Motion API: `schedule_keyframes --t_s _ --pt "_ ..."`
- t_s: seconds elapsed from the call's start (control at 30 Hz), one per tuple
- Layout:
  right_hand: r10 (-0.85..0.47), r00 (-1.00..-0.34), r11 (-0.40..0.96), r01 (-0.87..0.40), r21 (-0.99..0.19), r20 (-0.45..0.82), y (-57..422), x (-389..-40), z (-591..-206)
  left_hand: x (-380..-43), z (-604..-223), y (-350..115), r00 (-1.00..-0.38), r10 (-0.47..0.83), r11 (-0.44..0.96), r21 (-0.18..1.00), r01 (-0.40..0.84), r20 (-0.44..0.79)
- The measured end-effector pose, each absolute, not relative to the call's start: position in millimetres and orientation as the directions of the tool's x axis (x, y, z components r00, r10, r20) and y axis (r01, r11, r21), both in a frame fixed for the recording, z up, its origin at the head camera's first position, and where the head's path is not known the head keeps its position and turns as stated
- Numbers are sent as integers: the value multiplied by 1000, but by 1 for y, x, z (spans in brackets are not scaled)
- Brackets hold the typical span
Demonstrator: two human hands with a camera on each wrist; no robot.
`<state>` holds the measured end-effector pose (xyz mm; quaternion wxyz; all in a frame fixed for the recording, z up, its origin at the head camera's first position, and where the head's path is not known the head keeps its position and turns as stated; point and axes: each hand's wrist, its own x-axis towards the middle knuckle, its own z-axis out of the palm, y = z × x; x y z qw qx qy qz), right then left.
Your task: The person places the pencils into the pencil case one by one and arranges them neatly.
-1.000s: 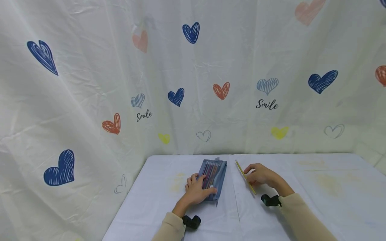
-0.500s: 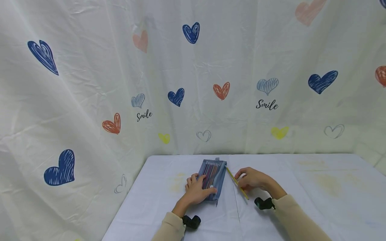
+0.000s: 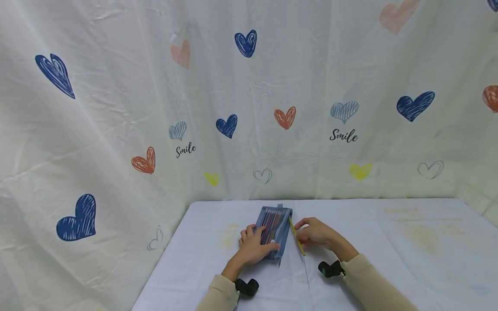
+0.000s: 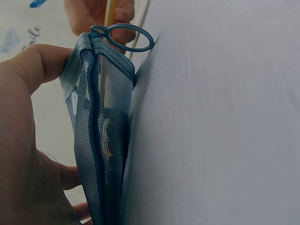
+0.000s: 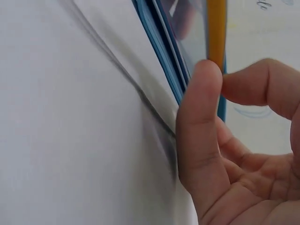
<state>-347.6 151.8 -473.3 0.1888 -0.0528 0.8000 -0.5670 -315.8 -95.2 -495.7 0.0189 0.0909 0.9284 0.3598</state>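
Observation:
A blue pencil case (image 3: 283,233) with a see-through top lies on the table, several pencils showing inside. My left hand (image 3: 250,250) rests spread over its lower left part, thumb on the near end. In the left wrist view the case's mesh side (image 4: 105,122) and zip run beneath that hand, with a ring-shaped zip pull (image 4: 151,40) at the corner. My right hand (image 3: 317,233) pinches a yellow pencil (image 3: 301,248) between thumb and index finger, as the right wrist view shows. The pencil's far end meets the case's upper right edge.
A white cloth with a fold line covers the table (image 3: 389,250), with faint yellowish stains at the right. Behind it hangs a white curtain (image 3: 303,160) printed with hearts. A small black camera (image 3: 330,269) is strapped to each wrist.
My right hand has moved left and slightly nearer with the yellow pencil, bringing it from apart on the right up against the case's right edge. My left hand and the case have stayed put.

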Motion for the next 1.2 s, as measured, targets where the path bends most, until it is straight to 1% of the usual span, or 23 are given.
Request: schedule_keyframes --t_s 0.17,0.43,0.63,0.87,0.97,1.2 --pt "-251 -938 330 148 -932 -238 140 -344 -475 -317 -495 -95 -982 186 727 669 152 21" --pt "-181 -968 287 117 -951 -174 121 -346 -481 -317 -497 -96 -983 180 727 670 152 27" --pt "-128 -969 258 173 -951 -211 108 -344 -479 -318 -500 -95 -984 178 733 663 153 31" --pt "-116 -966 253 195 -948 -230 99 -342 -477 -318 -499 -95 -982 184 727 668 160 34" --pt "-110 -968 230 197 -953 -227 98 -343 -478 -318 -499 -95 -981 188 724 670 167 41" --pt "-138 -969 206 173 -963 -203 96 -344 -482 -317 -501 -95 -978 196 711 676 193 73"
